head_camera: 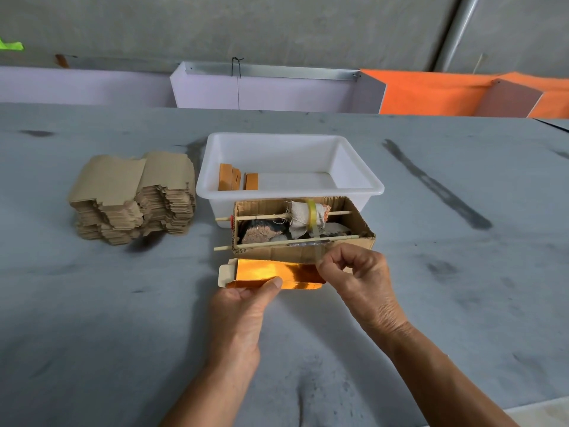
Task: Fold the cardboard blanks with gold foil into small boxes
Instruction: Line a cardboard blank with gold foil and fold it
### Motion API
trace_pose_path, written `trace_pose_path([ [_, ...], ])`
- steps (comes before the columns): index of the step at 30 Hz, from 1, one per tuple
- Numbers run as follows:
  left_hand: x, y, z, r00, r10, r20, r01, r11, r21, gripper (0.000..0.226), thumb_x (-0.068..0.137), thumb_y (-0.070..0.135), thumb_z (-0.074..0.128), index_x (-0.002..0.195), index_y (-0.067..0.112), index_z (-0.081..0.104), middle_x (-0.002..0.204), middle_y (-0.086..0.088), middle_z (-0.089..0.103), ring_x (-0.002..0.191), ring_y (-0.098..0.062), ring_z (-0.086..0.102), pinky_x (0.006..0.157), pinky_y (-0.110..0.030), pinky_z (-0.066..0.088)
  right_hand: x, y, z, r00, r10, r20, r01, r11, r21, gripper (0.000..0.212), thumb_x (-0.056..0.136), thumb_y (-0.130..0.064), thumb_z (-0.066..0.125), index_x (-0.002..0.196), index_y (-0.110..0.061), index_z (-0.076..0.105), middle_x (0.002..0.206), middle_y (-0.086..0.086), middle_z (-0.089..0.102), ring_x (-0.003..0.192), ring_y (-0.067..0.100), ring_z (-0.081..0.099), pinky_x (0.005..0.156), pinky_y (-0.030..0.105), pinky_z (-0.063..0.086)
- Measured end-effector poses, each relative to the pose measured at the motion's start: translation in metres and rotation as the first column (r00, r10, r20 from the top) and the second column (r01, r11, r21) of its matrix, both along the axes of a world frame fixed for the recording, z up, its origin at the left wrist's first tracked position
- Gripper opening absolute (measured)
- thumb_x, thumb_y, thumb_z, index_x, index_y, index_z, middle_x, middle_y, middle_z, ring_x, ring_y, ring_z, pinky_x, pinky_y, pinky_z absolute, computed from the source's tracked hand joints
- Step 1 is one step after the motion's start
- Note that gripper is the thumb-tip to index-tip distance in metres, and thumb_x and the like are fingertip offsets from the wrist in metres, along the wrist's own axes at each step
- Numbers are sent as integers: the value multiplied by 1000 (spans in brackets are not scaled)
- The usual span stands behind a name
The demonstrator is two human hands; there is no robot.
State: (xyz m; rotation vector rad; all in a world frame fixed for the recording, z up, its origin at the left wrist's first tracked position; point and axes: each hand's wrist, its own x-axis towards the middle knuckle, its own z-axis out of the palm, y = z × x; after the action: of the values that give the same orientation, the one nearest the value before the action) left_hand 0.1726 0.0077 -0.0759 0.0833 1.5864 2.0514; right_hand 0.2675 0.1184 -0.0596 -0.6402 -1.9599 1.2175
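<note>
A long gold-foil cardboard blank [271,274], partly folded into a narrow box shape, is held just above the grey table in front of me. My left hand [243,315] grips its near side, thumb pressed on the front gold face. My right hand [357,278] pinches the blank's right end with curled fingers. A plain cardboard flap sticks out at the blank's left end. A tall stack of flat brown blanks [132,198] lies at the left.
A white plastic tub [357,167] behind holds a few folded orange-gold pieces [237,180]. In front of it stands a small open cardboard box [363,238] with cloth scraps, tape and two wooden sticks across it. Purple and orange bins line the table's far edge.
</note>
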Motion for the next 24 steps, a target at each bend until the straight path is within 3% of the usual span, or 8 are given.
trace_pose_path([
  [6, -2, -3, -1, 997, 67, 26, -67, 998, 15, 18, 75, -9, 70, 73, 8, 66, 59, 5, 69, 70, -16, 63, 84, -34, 51, -3, -2, -4, 991, -110, 76, 91, 972, 218, 23, 74, 4, 66, 57, -11, 61, 56, 3, 57, 55, 20, 51, 52, 34, 49],
  [9, -2, -4, -2, 995, 85, 47, -87, 996, 33, 16, 76, -10, 68, 74, 6, 65, 57, 5, 68, 67, -14, 62, 75, -28, 52, -7, -2, -9, 982, -176, 67, 145, 934, 326, 19, 71, 4, 67, 57, -7, 60, 53, 3, 54, 52, 19, 46, 47, 25, 42],
  [14, -2, -4, -3, 990, 99, 102, -104, 994, 47, 13, 76, -9, 68, 75, 3, 64, 66, -5, 67, 67, -16, 63, 73, -29, 54, -12, -4, -13, 971, -238, -12, 217, 865, 452, 16, 66, -1, 63, 53, -5, 54, 50, -4, 44, 47, 1, 32, 45, 11, 29],
  [19, 0, -3, -1, 986, 99, 137, -109, 992, 63, 12, 76, -10, 67, 77, 1, 63, 75, -12, 65, 75, -22, 63, 75, -32, 54, -12, -1, -23, 972, -235, 4, 197, 823, 533, 19, 66, 1, 64, 54, -6, 51, 56, -8, 39, 50, 6, 32, 47, 17, 29],
  [24, 0, -4, 0, 982, 103, 158, -116, 990, 78, 13, 77, -10, 67, 79, 2, 64, 81, -13, 67, 84, -27, 64, 77, -33, 54, -5, -6, -25, 971, -238, 14, 207, 872, 444, 23, 69, 9, 70, 57, -4, 57, 55, -3, 46, 49, 6, 35, 46, 19, 31],
])
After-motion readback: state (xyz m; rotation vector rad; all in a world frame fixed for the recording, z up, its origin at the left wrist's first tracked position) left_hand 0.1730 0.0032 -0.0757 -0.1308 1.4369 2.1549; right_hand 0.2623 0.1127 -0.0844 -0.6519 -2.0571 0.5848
